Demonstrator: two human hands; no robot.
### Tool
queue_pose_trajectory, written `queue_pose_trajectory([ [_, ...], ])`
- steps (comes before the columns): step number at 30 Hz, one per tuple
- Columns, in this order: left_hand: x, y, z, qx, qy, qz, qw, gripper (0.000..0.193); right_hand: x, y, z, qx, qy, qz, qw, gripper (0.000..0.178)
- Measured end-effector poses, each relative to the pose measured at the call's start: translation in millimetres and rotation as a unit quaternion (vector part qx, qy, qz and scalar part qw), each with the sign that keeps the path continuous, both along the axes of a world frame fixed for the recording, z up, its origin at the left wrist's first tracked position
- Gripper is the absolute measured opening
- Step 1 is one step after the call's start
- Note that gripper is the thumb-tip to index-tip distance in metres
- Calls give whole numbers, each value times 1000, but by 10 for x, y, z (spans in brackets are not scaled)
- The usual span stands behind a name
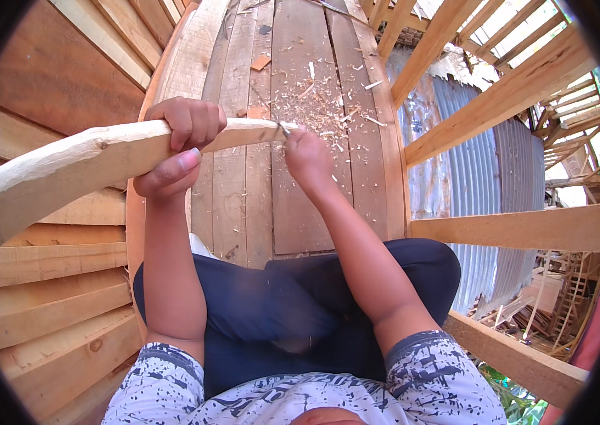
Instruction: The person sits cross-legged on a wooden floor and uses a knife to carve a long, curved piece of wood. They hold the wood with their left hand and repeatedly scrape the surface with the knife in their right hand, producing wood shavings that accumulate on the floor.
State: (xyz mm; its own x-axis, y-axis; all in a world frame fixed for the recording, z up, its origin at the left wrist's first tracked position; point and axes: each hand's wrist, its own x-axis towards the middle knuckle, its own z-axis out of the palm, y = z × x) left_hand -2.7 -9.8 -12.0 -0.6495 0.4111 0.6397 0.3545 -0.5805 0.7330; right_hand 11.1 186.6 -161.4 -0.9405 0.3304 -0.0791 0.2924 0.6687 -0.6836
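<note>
A long pale piece of wood (66, 177), its upper edge rough with cut marks, runs from the far left to the middle of the view. My left hand (185, 134) is wrapped round it, fingers over the top and thumb on the near side. At its right end my right hand (309, 159) is closed round a small dark metal tool (283, 129). Only a short bit of that tool shows, touching the wood's end; its handle is hidden in the fist, so I cannot tell its exact kind.
Wood shavings (328, 106) and an orange-brown chip (260, 63) lie on the plank floor (307, 205) beyond my crossed legs. Slatted wooden boards (59, 258) rise on the left. On the right stand wooden rails (512, 228), with corrugated metal sheets (477, 177) beyond.
</note>
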Motion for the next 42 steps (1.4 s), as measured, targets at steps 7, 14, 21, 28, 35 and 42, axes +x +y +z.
queue_pose_trajectory([
  [7, -13, -80, -32, -4, -3, -7, 1000, 24, 26, -98, 280, 20, 2, 37, 999, 58],
  [14, -9, -56, 16, -10, 10, -14, 1000, 24, 35, -69, 387, 11, -5, 66, 998, 57],
  [21, -16, 36, 16, -2, 11, -29, 1000, 25, -25, 149, -117, 12, -32, -19, 999, 54],
  [28, 32, 9, 35, 10, -10, -11, 1000, 24, 41, 34, 294, -20, -77, 19, 997, 54],
  [35, -13, -125, 18, 20, -17, -23, 999, 25, 30, 69, -40, -56, -117, -5, 992, 63],
  [42, -84, -189, -22, 62, -27, -41, 997, 25, 141, 80, 14, -34, -84, -3, 996, 64],
])
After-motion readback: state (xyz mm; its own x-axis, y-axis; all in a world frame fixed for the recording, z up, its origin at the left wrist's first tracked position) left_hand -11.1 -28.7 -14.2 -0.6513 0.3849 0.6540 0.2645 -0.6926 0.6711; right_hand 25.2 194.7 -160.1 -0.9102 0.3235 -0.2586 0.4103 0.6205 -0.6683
